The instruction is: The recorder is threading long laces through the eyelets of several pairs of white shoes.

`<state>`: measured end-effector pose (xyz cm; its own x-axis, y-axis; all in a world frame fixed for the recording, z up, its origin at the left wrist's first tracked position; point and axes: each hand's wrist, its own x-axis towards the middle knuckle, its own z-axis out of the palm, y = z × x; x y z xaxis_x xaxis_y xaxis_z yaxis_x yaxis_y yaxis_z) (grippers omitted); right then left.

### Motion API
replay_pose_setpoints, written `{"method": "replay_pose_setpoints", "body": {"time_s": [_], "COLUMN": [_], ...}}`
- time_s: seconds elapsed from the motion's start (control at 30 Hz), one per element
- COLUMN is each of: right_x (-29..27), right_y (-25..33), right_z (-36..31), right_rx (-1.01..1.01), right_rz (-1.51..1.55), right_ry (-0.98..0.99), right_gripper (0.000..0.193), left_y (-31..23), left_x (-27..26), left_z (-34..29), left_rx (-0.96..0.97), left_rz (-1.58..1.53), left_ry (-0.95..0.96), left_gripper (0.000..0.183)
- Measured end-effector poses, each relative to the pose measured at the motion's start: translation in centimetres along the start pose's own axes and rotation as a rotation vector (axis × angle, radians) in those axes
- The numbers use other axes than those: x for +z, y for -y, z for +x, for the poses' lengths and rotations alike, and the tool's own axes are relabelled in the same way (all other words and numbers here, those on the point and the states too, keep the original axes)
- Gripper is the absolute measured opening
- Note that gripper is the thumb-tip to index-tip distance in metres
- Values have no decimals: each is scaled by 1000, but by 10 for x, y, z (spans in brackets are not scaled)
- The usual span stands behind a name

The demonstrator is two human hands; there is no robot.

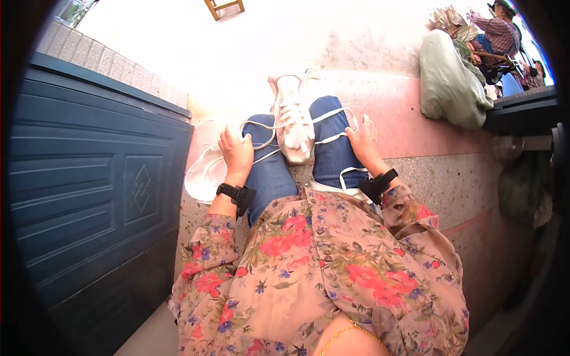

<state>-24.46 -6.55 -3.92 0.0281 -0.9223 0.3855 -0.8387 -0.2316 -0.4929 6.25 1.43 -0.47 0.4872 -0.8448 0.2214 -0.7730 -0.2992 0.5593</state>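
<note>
A white lace-up shoe (291, 118) is held between my knees, its toe end pointing toward me. Loose white shoelace (330, 140) runs out from it to both sides across my jeans. To the left, my left hand (236, 153) has its thumb and fingers closed on the lace beside my left knee. On the other side my right hand (365, 145) pinches the lace near my right knee, with its other fingers partly raised. More white lace lies over my right thigh.
A pale, rounded white thing (206, 177) lies left of my left knee. Blue panelled door (101, 154) stands at the left. A stuffed pale green sack (448, 80) sits far right, with a person (499, 35) beyond it. Part of a wooden stool (225, 8) shows at the top.
</note>
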Motion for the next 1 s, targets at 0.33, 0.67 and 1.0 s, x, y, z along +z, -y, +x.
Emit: {"method": "replay_pose_setpoints", "body": {"time_s": [0.33,0.67,1.0], "right_x": [-50,-19,-16], "right_y": [67,89,90], "right_z": [22,33,38], "right_rx": [-816,-99,-199], "right_rz": [-152,449,319], "right_ry": [613,745,509], "right_gripper": [11,22,16], "left_y": [-30,-102,-128], "left_x": [-8,-42,-12], "left_z": [2,-2,-5], "left_rx": [312,-455,-338], "left_rz": [68,-1143,-760], "left_ry": [295,795,736], "left_gripper": [12,17,15]}}
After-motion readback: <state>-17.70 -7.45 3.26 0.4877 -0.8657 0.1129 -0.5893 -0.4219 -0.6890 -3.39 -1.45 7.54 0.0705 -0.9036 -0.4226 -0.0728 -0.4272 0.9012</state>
